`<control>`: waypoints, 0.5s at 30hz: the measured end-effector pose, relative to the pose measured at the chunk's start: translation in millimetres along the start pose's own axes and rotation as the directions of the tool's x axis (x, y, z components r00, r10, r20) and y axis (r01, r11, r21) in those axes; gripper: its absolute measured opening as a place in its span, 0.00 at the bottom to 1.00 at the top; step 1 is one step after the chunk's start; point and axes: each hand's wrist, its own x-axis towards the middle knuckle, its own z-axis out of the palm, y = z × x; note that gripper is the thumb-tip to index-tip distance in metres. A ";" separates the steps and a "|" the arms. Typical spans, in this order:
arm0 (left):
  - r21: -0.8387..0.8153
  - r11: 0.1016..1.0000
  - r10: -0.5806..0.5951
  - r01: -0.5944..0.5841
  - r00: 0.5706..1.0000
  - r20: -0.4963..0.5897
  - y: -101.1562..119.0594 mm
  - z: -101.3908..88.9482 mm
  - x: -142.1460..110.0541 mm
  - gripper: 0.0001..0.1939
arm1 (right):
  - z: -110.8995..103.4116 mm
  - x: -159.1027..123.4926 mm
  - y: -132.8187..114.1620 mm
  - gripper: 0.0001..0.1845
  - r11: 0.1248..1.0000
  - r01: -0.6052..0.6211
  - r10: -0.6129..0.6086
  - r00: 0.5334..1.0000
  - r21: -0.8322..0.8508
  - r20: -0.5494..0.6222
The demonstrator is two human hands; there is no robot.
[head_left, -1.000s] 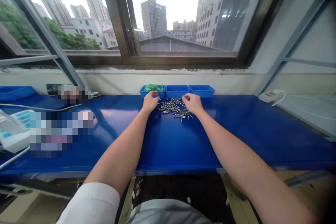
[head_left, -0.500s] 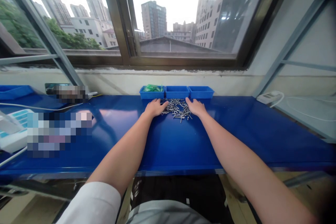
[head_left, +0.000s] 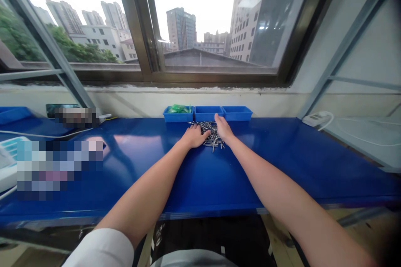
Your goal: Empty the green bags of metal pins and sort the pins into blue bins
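Observation:
A loose pile of thin, shiny metal pins, which resemble blind rivets (head_left: 213,137), lies on the blue table (head_left: 206,179). My left hand (head_left: 194,135) rests palm down against the pile's left side, fingers stretched and thumb apart, touching the pins. At the right side, my right hand (head_left: 223,128) stands on edge with its thumb up, bordering the pile; its lower fingers are partly hidden. Neither hand visibly grips anything. Just behind the pile is a row of blue bins: the left bin (head_left: 178,119) holds green plastic material, with a middle bin (head_left: 200,117) and a right bin (head_left: 237,117) beside it.
A window (head_left: 206,78) and low wall stand behind the table. At left are a phone-like device (head_left: 61,110), a blue tray (head_left: 14,114), a white cable, a white-and-teal box (head_left: 9,158) and blurred items. A white power strip (head_left: 313,119) lies at right.
Both hands have moved inward, narrowing the gap between them. The left hand has come right and nearer over the pins, and the right hand has turned on edge. The pile looks more compact.

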 end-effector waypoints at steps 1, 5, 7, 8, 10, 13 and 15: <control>-0.002 1.000 0.003 -0.003 1.000 -0.007 4.4 0.6 -0.5 0.36 | 0.8 0.0 0.2 0.39 1.000 0.016 -0.016 1.000 0.011 -0.001; -0.012 1.000 -0.020 0.020 0.999 -0.027 15.9 1.8 -2.0 0.33 | 2.6 -2.0 -1.3 0.39 0.997 0.067 -0.067 0.998 -0.039 -0.001; -0.006 0.999 -0.039 0.038 0.998 -0.058 15.9 -0.2 -2.2 0.33 | 2.0 -3.3 -2.6 0.37 0.990 0.100 -0.101 0.995 -0.104 -0.002; -0.003 0.999 -0.037 0.037 0.996 -0.080 15.4 -2.5 -2.3 0.32 | 1.3 -3.6 -2.9 0.37 0.983 0.112 -0.114 0.993 -0.148 -0.005; -0.006 1.000 -0.006 0.005 0.991 -0.136 17.2 -11.3 -3.5 0.29 | -0.6 -3.6 -2.0 0.35 0.963 0.115 -0.125 0.992 -0.244 -0.024; -0.031 0.992 0.112 -0.123 0.962 -0.250 36.9 -36.3 -13.7 0.23 | -3.6 -1.9 3.3 0.33 0.940 0.078 -0.101 0.993 -0.333 -0.053; -0.108 0.961 0.224 -0.255 0.945 -0.238 61.6 -56.8 -32.1 0.21 | -5.1 -0.6 8.4 0.32 0.929 0.111 -0.128 0.991 -0.353 -0.025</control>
